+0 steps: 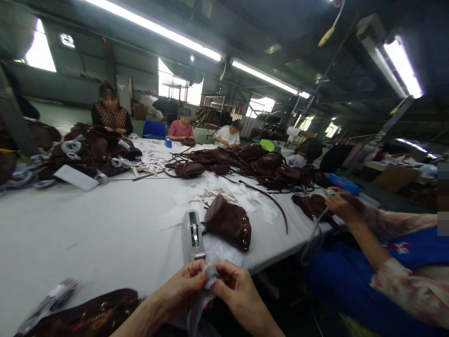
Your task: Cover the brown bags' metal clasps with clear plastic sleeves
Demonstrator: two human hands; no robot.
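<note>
Between the fingertips of my left hand [191, 281] and my right hand [233, 283] is a greyish, partly see-through strip [211, 276], bunched or coiled at the top. Its lower end hangs below my hands; whether it is plastic wrap or a strap I cannot tell. Just beyond my fingers stands a grey tape dispenser [189, 236] on the white table. Beside it on the right lies a small brown drawstring bag [228, 222] with metal eyelets. Another brown bag [101, 313], partly cut off by the frame, is left of my left forearm.
A white-covered table [115, 224] stretches ahead. Brown bags [245, 164] are heaped across its far side, with paper scraps [217, 192] nearby. Wrapped strips [52, 299] lie at the lower left. A co-worker's hands [338, 203] work close on my right; several other people sit around the table.
</note>
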